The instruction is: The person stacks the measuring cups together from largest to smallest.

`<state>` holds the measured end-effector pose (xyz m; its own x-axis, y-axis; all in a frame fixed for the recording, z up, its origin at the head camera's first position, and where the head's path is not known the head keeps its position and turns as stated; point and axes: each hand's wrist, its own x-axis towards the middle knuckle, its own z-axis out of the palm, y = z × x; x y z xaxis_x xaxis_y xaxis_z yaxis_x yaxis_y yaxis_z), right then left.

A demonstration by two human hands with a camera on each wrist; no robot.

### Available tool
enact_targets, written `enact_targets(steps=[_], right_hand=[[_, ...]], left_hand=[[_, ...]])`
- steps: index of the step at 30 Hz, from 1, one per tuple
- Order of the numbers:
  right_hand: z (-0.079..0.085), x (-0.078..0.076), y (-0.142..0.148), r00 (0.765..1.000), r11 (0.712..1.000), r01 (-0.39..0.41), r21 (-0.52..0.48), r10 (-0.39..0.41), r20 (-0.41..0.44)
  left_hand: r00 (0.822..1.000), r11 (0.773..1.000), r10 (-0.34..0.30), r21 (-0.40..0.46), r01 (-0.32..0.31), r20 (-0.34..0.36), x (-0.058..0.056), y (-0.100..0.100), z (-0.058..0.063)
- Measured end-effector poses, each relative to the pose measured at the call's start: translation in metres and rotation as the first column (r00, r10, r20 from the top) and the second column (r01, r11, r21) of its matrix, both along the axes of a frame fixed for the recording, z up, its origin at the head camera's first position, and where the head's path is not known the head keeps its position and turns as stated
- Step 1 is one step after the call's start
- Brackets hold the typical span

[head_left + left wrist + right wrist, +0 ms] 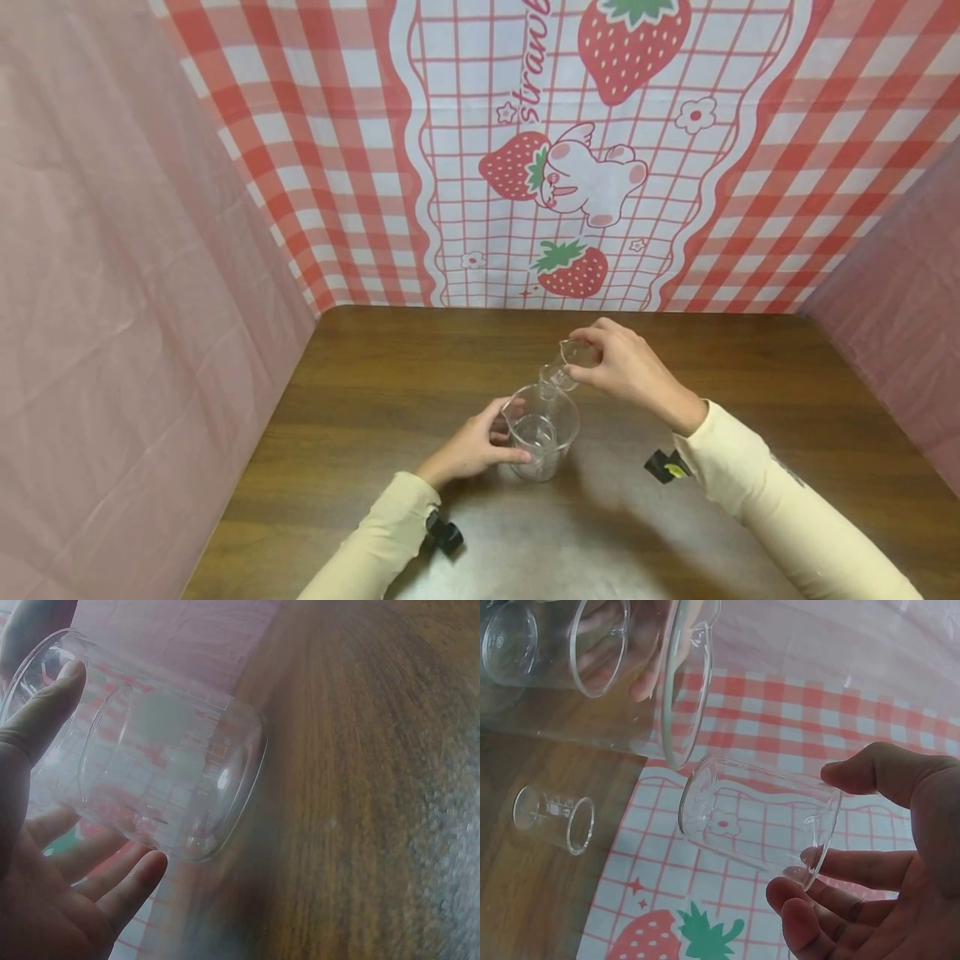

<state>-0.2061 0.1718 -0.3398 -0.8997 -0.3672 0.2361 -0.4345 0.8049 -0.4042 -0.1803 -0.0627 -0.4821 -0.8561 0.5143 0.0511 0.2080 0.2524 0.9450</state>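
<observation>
My left hand (476, 442) grips a large clear glass beaker (567, 433) from its left side, thumb on the near wall and fingers round the far side. Inside that beaker stands a smaller glass beaker (600, 649). Above and beyond the large rim, my right hand (628, 364) pinches another clear beaker (757, 814) by its rim, between thumb and fingers. In the right wrist view its base points toward the large beaker's mouth. A tiny beaker with white markings (553, 819) stands on the table behind the large one.
The brown wooden table (375, 400) ends at a red-checked strawberry cloth (360, 200) at the back. Pink curtains (135, 292) hang at both sides. Black wrist cameras (444, 533) sit below both sleeves.
</observation>
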Motion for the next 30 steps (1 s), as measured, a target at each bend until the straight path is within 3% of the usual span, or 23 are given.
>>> enact_targets(steps=[17, 30], right_hand=[[0.006, 0.009, -0.008, 0.999, 0.999, -0.046, -0.004, 0.046, -0.023], [0.005, 0.013, -0.014, 0.996, 0.996, -0.087, -0.005, 0.087, 0.019]], left_hand=[[1.000, 1.000, 0.002, 0.002, -0.002, -0.009, 0.001, 0.001, 0.000], [1.000, 1.000, 0.004, 0.006, -0.004, 0.000, 0.001, 0.001, 0.001]])
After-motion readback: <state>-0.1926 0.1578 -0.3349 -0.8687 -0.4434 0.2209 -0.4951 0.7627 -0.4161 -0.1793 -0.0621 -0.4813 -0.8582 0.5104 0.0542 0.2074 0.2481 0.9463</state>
